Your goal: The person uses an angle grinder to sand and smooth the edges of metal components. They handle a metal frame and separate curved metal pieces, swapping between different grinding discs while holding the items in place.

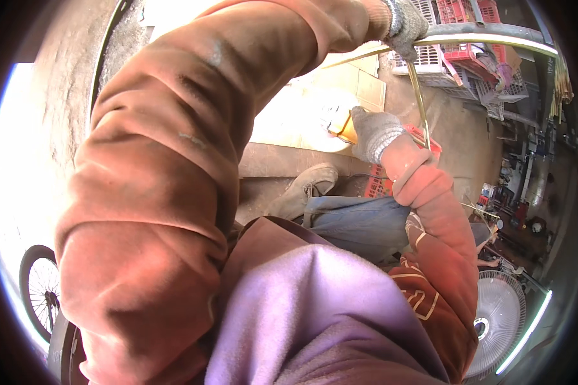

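- L hand [406, 24], gloved, arm raised across view: fingers wrapped tight on thin yellow-green cane strip [488, 40] where it runs along grey metal bar [481, 30]. Risk: glove slips on the smooth strip, bend springs back.
- Strip: long, slim, pale, glossy; runs right along bar, a second length drops from L hand toward R hand.
- R hand [374, 131], gloved, lower, centre-right: closed on small yellow-handled tool [341, 125]; tip hidden, can't tell kind. Risk: tool skids off strip toward my knee [359, 221].
- Red crates [469, 13] behind bar; fan [498, 321] low right.
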Action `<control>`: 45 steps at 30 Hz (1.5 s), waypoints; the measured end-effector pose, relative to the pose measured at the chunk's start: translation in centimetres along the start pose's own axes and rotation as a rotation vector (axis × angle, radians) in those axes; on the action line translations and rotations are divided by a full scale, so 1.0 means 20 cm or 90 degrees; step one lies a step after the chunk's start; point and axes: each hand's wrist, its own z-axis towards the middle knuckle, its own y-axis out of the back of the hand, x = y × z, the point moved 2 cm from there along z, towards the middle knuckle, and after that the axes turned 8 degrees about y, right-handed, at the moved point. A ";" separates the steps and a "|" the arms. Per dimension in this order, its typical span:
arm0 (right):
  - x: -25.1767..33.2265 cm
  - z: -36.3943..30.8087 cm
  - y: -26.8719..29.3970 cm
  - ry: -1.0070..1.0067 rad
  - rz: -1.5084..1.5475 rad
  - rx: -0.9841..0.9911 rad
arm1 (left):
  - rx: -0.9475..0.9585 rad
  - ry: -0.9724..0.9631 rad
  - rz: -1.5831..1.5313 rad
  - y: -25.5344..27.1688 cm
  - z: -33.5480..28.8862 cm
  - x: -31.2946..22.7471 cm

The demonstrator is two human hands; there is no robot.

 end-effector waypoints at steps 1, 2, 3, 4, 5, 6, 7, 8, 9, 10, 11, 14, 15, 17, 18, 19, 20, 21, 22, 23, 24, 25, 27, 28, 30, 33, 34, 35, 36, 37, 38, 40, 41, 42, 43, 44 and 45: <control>0.02 -0.01 0.01 -0.008 0.007 0.008 | 0.006 0.014 0.004 0.00 -0.01 0.00; 0.03 -0.03 0.01 -0.010 0.058 -0.011 | -0.004 0.003 -0.010 0.02 -0.02 0.00; 0.03 -0.06 0.00 -0.023 0.107 -0.017 | -0.033 0.032 0.004 0.03 -0.03 0.00; 0.05 -0.09 -0.02 -0.036 0.158 -0.026 | -0.030 0.062 0.004 0.05 -0.04 0.01; 0.06 -0.12 -0.05 -0.021 0.227 -0.065 | -0.026 0.089 0.003 0.07 -0.05 0.01; 0.08 -0.14 -0.08 -0.006 0.297 -0.107 | 0.006 0.125 0.034 0.09 -0.06 0.02; 0.08 -0.16 -0.12 0.008 0.367 -0.150 | 0.037 0.160 0.066 0.11 -0.07 0.02; 0.13 -0.15 -0.16 0.097 0.415 -0.226 | 0.039 0.222 0.034 0.13 -0.08 0.03; 0.13 -0.15 -0.22 0.086 0.540 -0.248 | 0.041 0.286 0.003 0.15 -0.09 0.03; 0.15 -0.16 -0.29 0.069 0.661 -0.259 | 0.040 0.351 -0.040 0.16 -0.11 0.04; 0.17 -0.16 -0.36 0.048 0.776 -0.265 | 0.039 0.417 -0.079 0.18 -0.13 0.05; 0.24 -0.12 -0.55 0.038 1.155 -0.240 | -0.042 0.518 -0.124 0.20 -0.21 0.08; 0.26 -0.12 -0.61 0.078 1.311 -0.229 | -0.071 0.523 -0.161 0.20 -0.25 0.11; 0.29 -0.09 -0.71 0.051 1.438 -0.209 | 0.026 0.689 -0.217 0.21 -0.30 0.20; 0.31 -0.09 -0.77 0.049 1.549 -0.162 | 0.026 0.675 -0.220 0.23 -0.34 0.24; 0.32 -0.08 -0.82 0.019 1.648 -0.111 | 0.026 0.663 -0.224 0.25 -0.37 0.29; 0.34 -0.08 -0.86 0.000 1.741 -0.121 | 0.028 0.651 -0.228 0.25 -0.41 0.34; 0.35 -0.08 -0.88 0.045 1.750 -0.136 | 0.034 0.640 -0.232 0.24 -0.46 0.38; 0.34 -0.07 -0.90 0.061 1.755 -0.137 | 0.046 0.626 -0.237 0.22 -0.49 0.42; 0.34 -0.07 -0.92 0.055 1.752 -0.144 | 0.056 0.610 -0.245 0.20 -0.53 0.44; 0.34 -0.07 -0.92 0.063 1.733 -0.191 | -0.004 0.607 -0.285 0.17 -0.57 0.46; 0.34 -0.07 -0.92 0.070 1.740 -0.193 | -0.068 0.602 -0.330 0.14 -0.61 0.47; 0.34 -0.09 -0.91 0.111 1.756 -0.222 | -0.114 0.604 -0.360 0.09 -0.69 0.46; 0.34 -0.10 -0.89 0.110 1.748 -0.222 | -0.146 0.604 -0.348 0.09 -0.72 0.44; 0.34 -0.11 -0.86 0.119 1.742 -0.231 | -0.182 0.611 -0.306 0.09 -0.75 0.41; 0.33 -0.11 -0.85 0.120 1.736 -0.258 | -0.160 0.592 -0.307 0.08 -0.77 0.36; 0.33 -0.11 -0.86 0.107 1.742 -0.263 | -0.139 0.589 -0.294 0.08 -0.77 0.34; 0.32 -0.10 -0.87 0.113 1.740 -0.278 | -0.144 0.529 -0.316 0.06 -0.77 0.32; 0.31 -0.10 -0.88 0.116 1.744 -0.290 | -0.137 0.485 -0.335 0.05 -0.78 0.30; 0.31 -0.10 -0.90 0.120 1.748 -0.302 | -0.130 0.441 -0.355 0.02 -0.79 0.27; 0.28 -0.11 -0.91 0.131 1.755 -0.309 | -0.111 0.409 -0.433 -0.01 -0.79 0.23; 0.27 -0.12 -0.94 0.094 1.774 -0.320 | -0.045 0.457 -0.674 -0.11 -0.81 0.16; 0.26 -0.12 -0.94 0.100 1.781 -0.336 | -0.015 0.425 -0.819 -0.15 -0.81 0.12; 0.25 -0.13 -0.94 0.108 1.795 -0.356 | -0.030 0.442 -0.793 -0.17 -0.79 0.08; 0.24 -0.14 -0.94 0.092 1.801 -0.379 | -0.045 0.452 -0.775 -0.19 -0.76 0.05; 0.23 -0.15 -0.93 0.077 1.806 -0.401 | -0.065 0.462 -0.746 -0.19 -0.72 0.02; 0.23 -0.16 -0.92 0.066 1.812 -0.422 | -0.062 0.476 -0.756 -0.19 -0.67 0.00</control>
